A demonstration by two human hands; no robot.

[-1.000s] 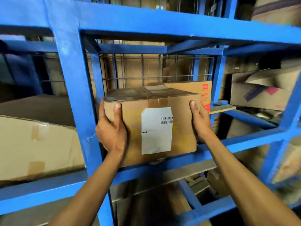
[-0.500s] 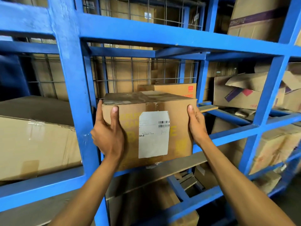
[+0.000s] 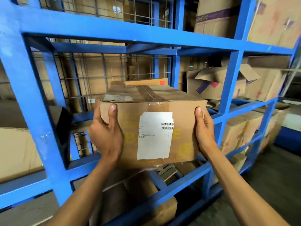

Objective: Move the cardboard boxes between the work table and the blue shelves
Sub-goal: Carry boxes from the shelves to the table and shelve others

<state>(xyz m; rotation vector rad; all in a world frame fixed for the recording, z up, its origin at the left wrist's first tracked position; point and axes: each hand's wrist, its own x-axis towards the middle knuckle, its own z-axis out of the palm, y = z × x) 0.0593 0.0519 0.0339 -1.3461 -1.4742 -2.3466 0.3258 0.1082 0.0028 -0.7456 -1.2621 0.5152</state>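
Cardboard box point(image 3: 153, 128) sits clamped between your left hand point(image 3: 105, 136) and right hand point(image 3: 205, 132), thumbs on its front and fingers hidden behind its sides, level before the shelves point(image 3: 101, 32) so it won't tip.

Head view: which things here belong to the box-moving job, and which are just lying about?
In the job:
- labelled box, held at both sides
- left hand
- right hand
- blue shelves

Lying about:
- open-flapped box on the shelf to the right
- purple-striped box on the upper shelf
- wire mesh behind the bay
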